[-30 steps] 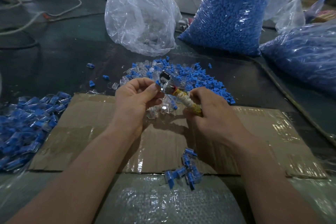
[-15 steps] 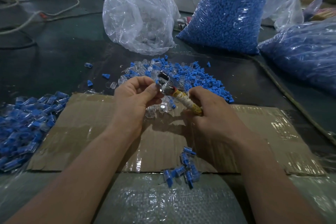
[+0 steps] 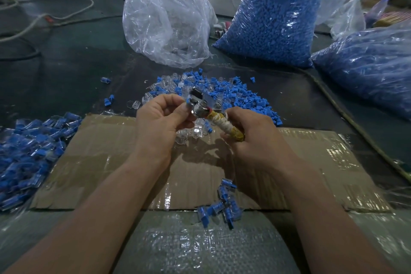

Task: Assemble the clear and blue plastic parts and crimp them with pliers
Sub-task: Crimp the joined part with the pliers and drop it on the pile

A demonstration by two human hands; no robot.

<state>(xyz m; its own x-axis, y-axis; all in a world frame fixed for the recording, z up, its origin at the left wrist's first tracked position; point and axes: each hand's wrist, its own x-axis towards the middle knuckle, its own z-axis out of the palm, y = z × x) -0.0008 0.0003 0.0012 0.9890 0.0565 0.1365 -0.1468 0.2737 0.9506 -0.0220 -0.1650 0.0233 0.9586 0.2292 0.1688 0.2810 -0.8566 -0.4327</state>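
left hand (image 3: 160, 118) pinching a blue-and-clear part (image 3: 188, 101) at the pliers (image 3: 201, 110) head, right hand (image 3: 255, 140) gripping their taped handle, both over the cardboard (image 3: 100, 151); loose parts pile (image 3: 240, 95) just behind

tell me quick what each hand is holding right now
Left hand: pinching a small blue part at the head of the pliers.
Right hand: gripping the pliers' wrapped handle.

Single wide-angle view from the wearer's head, facing forward and down; left hand (image 3: 161, 119) and right hand (image 3: 255, 140) close, blue-filled bag (image 3: 273, 24) far right.
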